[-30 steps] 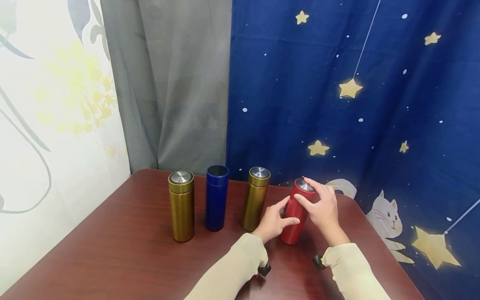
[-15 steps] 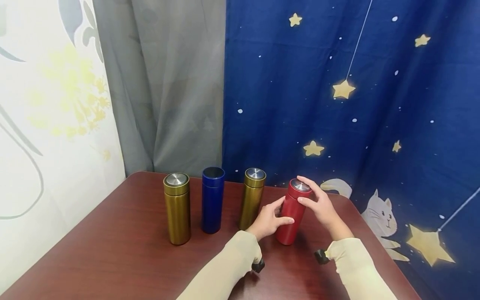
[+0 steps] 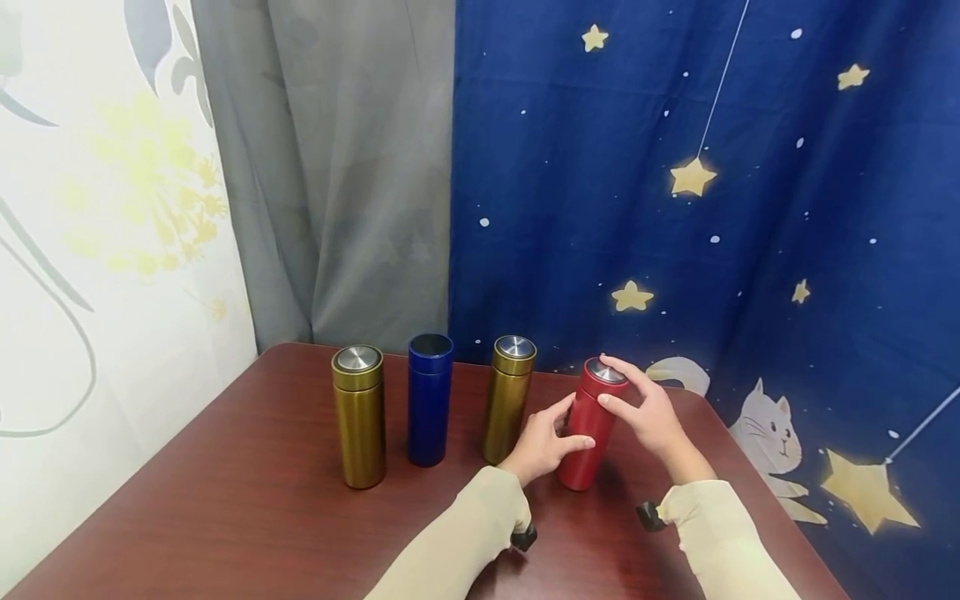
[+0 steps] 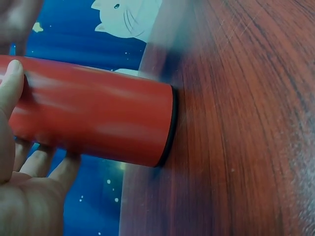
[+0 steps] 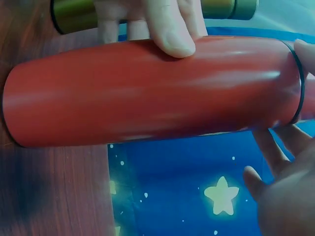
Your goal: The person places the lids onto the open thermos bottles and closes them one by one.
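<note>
A red thermos flask (image 3: 588,429) with a silver disc on its lid stands near the table's right side. My left hand (image 3: 545,442) grips its body from the left, thumb across the near side and fingers behind. In the left wrist view, its black-edged base (image 4: 170,128) is at the tabletop. Up at the lid (image 3: 606,372), my right hand (image 3: 651,417) holds the top from the right, with the thumb just below the rim. A thin dark seam rings the flask near the right fingers in the right wrist view. Part of the far side is hidden.
Left of the red flask stand a gold thermos (image 3: 508,408), a blue thermos (image 3: 430,408) and another gold thermos (image 3: 360,425), all upright. The dark red wooden table (image 3: 247,508) backs onto grey and blue starry curtains (image 3: 570,208).
My right thumb has shifted rightward across the top of the red flask, as the hand turned a little. The left hand keeps its grip. The other flasks stay in place; the head view moved slightly.
</note>
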`<state>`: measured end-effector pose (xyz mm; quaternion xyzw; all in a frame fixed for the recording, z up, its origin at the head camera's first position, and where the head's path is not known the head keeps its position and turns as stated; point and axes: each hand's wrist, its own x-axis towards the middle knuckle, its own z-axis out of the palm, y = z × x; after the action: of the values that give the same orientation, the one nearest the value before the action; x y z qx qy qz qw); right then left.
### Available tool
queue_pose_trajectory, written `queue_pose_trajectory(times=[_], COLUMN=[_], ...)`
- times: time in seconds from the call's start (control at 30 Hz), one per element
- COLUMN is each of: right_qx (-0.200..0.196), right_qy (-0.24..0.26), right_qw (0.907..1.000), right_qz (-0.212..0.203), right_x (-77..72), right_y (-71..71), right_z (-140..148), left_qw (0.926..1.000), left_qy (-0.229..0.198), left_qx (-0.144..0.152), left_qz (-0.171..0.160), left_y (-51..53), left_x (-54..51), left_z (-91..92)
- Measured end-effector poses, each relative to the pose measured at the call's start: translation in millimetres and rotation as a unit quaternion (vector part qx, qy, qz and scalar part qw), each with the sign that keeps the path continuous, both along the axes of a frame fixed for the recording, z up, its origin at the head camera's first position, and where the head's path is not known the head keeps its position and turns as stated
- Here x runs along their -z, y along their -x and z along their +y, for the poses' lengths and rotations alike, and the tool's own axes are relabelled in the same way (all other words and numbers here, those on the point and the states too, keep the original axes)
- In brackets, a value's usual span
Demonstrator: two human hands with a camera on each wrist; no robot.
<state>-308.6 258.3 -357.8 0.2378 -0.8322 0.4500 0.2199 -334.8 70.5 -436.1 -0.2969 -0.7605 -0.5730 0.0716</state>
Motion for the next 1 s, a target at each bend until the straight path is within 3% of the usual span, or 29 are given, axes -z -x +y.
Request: queue_pose_trajectory(times=[0.13,0.3,0.5,0.67,0.77,0.87,0.93,1.0], right_qx=[0.073,0.154,0.197,0.229,0.191,0.084,0.001,-0.07], right_qy=[-0.029,-0.035,-0.013,-0.025,-0.032,-0.017,0.004,0.022], right_qw=[0.9963,0.9837,0.9694,0.9621,0.9767,0.996,0.9999,0.9967], right_qz=[0.036,0.087,0.146,0.146,0.093,0.025,-0.012,-0.036], right_x=[3.7,6.4,6.9,3.8,0.7,-2.8,-5.2,-8.0], right_y=[-3.6,-5.6,-3.2,-1.4,-1.6,-0.3,1.8,4.1], right_z=[-5.4,-18.0,-32.9,-38.9,-35.3,-24.6,-15.4,-7.4], left_qw=[1.0,0.9999,0.9997,0.9998,0.9999,0.9998,0.9996,0.9993], left_qy=[-0.003,-0.013,-0.012,-0.008,-0.006,-0.008,-0.011,-0.011], left_qx=[-0.002,-0.005,-0.014,-0.012,-0.004,0.013,0.026,0.035], left_qz=[0.002,0.007,0.015,0.014,0.015,0.01,0.004,-0.004], left_y=[-2.5,-3.3,-0.8,-1.6,-0.3,2.3,4.1,5.0], left_x=[1.1,0.9,2.8,0.7,1.1,2.1,2.1,1.5], left_z=[1.3,1.6,2.4,1.5,0.2,-1.4,-2.5,-3.6])
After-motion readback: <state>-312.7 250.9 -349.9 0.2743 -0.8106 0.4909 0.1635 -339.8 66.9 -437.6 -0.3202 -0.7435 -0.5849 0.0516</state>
